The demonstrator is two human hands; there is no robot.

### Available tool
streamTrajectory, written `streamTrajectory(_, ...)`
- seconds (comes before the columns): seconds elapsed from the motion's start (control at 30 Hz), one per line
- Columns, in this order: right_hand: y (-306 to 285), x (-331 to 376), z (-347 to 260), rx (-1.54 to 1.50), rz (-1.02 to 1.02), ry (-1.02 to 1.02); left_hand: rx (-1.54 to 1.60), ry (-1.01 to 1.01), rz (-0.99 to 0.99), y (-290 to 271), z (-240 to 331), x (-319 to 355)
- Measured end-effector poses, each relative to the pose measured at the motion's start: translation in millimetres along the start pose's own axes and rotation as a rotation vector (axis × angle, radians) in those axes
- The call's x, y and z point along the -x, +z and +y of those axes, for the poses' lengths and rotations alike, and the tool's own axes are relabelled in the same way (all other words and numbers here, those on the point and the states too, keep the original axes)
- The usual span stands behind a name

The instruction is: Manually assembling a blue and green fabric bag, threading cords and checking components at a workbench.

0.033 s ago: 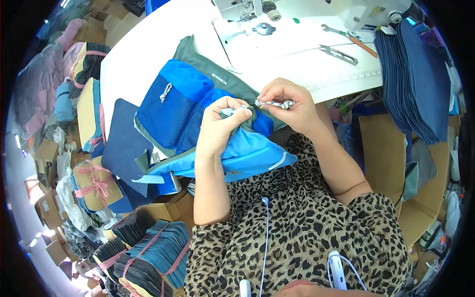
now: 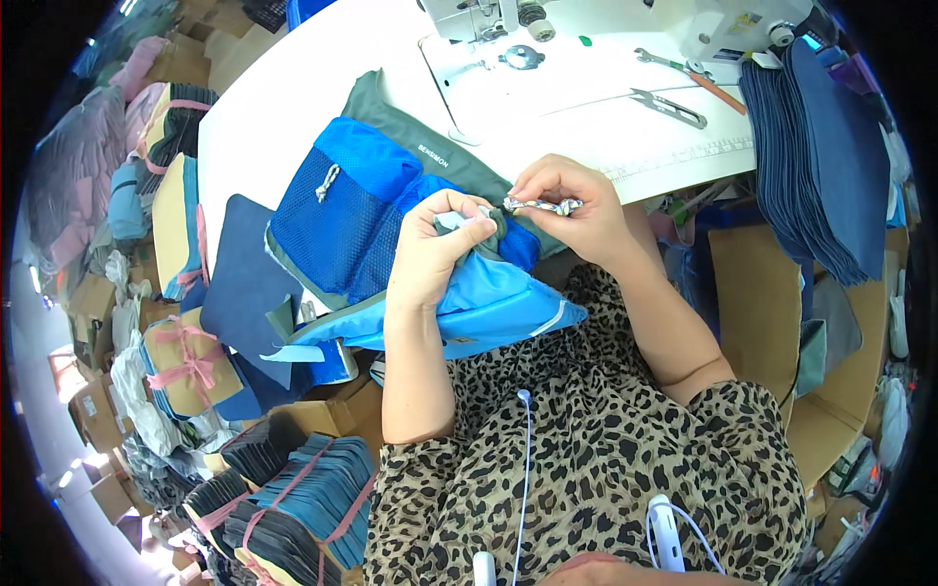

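Note:
A blue fabric bag [image 2: 337,230] with mesh pockets and grey-green trim lies over the table's front edge, its light-blue lining [image 2: 498,308] hanging toward my lap. My left hand [image 2: 435,244] is closed on a bunched part of the bag's grey-green edge. Just to the right, my right hand [image 2: 572,205] pinches a patterned cord [image 2: 547,206] that has a knot at its right end. The cord's left tip reaches close to the bunched cloth; whether they are joined I cannot tell. A similar knotted cord loop [image 2: 327,183] sits on the mesh pocket.
A sewing machine [image 2: 523,24] stands at the back of the white table [image 2: 269,117]. Thread snips [image 2: 669,107] and a wrench [image 2: 674,65] lie at the back right. Stacked navy panels [image 2: 831,166] hang over the right edge, above an open carton [image 2: 752,303]. Tied bundles [image 2: 303,498] fill the lower left.

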State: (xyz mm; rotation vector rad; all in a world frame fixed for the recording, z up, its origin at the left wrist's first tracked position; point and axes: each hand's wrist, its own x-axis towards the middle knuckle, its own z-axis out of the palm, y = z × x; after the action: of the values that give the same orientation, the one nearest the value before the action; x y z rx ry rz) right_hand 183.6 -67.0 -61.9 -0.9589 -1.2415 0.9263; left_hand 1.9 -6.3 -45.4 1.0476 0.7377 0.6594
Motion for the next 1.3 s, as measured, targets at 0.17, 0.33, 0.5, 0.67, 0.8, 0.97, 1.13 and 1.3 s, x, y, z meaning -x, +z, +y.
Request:
streamTrajectory(0.17,-1.2,0.1,0.9,0.034,-0.014,0.001,0.044,-0.01,0.011,2.8,0.1,-0.7)
streamTrajectory(0.33,-1.6,-2.2,-2.9,0.18,-0.031,-0.065,-0.134,0.033,0.038,0.9,0.4,-0.4)
streamTrajectory(0.5,-1.1,-2.7,-3.5,0.197,-0.029,-0.072,-0.15,0.006,0.091,7.2,2.0,-2.6)
streamTrajectory(0.67,-2.5,-2.5,-2.8,0.248,-0.035,-0.076,-0.275,-0.045,0.128,8.8,5.6,-3.5)
streamTrajectory(0.8,-1.4,-3.2,-2.1,0.254,-0.041,-0.087,-0.248,-0.047,0.128,8.1,6.3,-3.3)
streamTrajectory(0.97,-0.3,-4.3,-3.3,0.305,-0.033,-0.143,-0.235,-0.054,0.138,8.0,7.5,-4.8)
streamTrajectory(1.13,-0.1,-1.6,1.5,0.319,-0.022,-0.186,-0.23,-0.053,0.133,5.7,3.7,-6.6)
streamTrajectory(1.3,-1.7,-2.0,2.9,0.328,-0.003,-0.188,-0.192,-0.053,0.124,4.3,1.3,-7.7)
